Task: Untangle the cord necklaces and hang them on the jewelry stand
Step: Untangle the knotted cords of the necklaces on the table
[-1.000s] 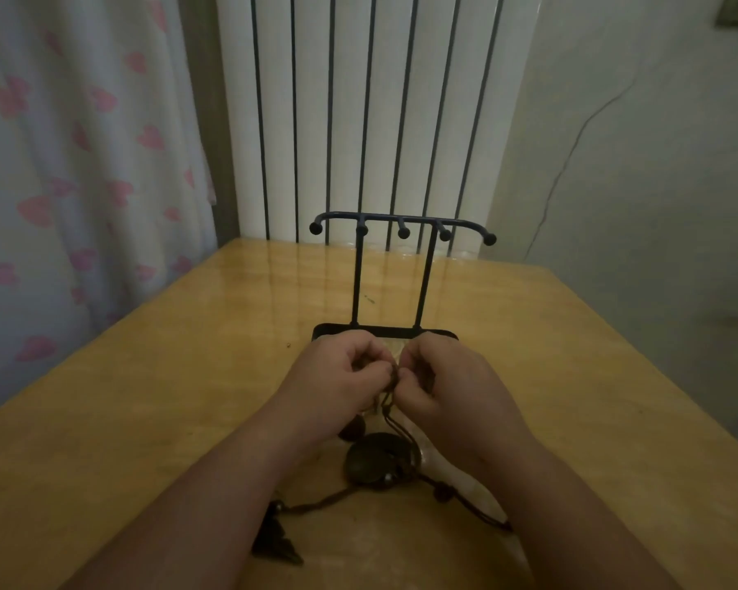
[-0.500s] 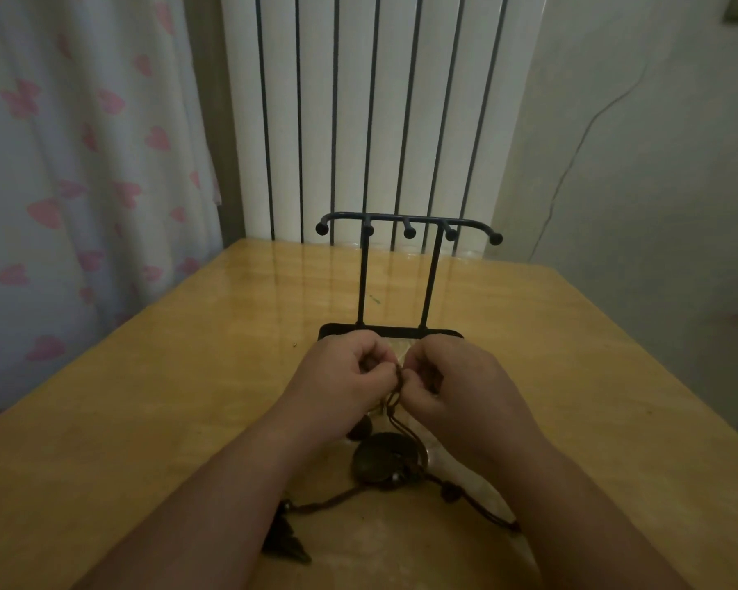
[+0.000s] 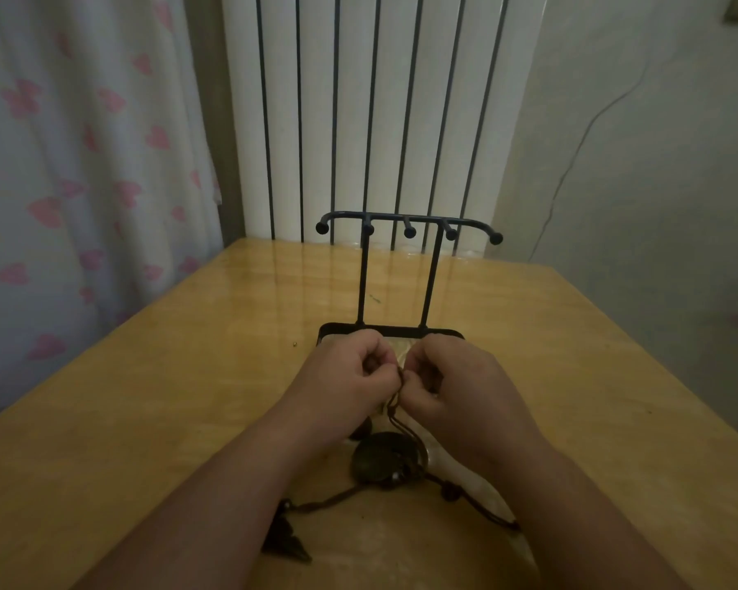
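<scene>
The left grip (image 3: pixel 347 381) and the right grip (image 3: pixel 453 387) are both closed in a pinch on the cord necklaces (image 3: pixel 395 403), and their fingertips almost touch at one tangled spot of dark cord. From this pinch the cords run down toward the person to a round dark pendant (image 3: pixel 380 459), which lies on the tabletop (image 3: pixel 146 419) just behind the grips. A pointed pendant (image 3: pixel 286 542) lies further back, beside the left forearm. The jewelry stand (image 3: pixel 362 283) is upright just beyond both grips.

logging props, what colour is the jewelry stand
The jewelry stand is black all over, clearest in the head view.
</scene>
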{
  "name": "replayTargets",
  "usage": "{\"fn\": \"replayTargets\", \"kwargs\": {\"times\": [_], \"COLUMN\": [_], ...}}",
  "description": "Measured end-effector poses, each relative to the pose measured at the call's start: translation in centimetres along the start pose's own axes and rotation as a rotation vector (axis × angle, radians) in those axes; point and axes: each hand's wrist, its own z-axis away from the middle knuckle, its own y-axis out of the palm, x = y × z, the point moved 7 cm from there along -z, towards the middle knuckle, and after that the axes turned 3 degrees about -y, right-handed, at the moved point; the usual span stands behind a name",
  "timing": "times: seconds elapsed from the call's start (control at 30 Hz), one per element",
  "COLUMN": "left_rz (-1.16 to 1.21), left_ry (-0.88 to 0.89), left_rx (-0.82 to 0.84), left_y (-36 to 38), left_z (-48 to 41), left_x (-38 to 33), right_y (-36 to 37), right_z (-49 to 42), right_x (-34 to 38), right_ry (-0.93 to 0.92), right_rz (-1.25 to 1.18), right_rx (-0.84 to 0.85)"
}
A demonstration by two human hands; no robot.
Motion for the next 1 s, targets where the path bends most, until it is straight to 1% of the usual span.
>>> {"fn": "replayTargets", "kwargs": {"times": [0.27, 0.4, 0.5, 0.6, 0.73, 0.9, 1.0], "left_rz": [-0.008, -0.035, -0.002, 0.09, 0.269, 0.24, 0.198], "left_ry": [0.006, 0.024, -0.007, -0.073, -0.15, -0.134, -0.116], "left_rx": [-0.027, -0.027, -0.008, 0.018, 0.037, -0.003, 0.01], "left_y": [-0.2, -0.2, -0.1, 0.0, 0.0, -0.3, -0.2], "left_z": [0.1, 0.2, 0.1, -0.1, -0.1, -0.2, -0.2], "left_x": [0.0, -0.2, 0.0, 0.3, 0.8, 1.0, 0.9], "right_y": [-0.1, 0.1, 0.3, 0.4, 0.3, -0.5, -0.3], "right_z": [0.0, 0.0, 0.0, 0.1, 0.1, 0.2, 0.2], "right_x": [-0.1, 0.0, 0.2, 0.0, -0.5, -0.7, -0.5], "right_ry": [0.024, 0.029, 0.034, 0.036, 0.075, 0.048, 0.055], "right_rz": [-0.019, -0.023, -0.05, -0.105, -0.249, -0.253, -0.178], "right_rx": [-0.014, 0.028, 0.043, 0.0, -0.073, -0.131, -0.095]}}
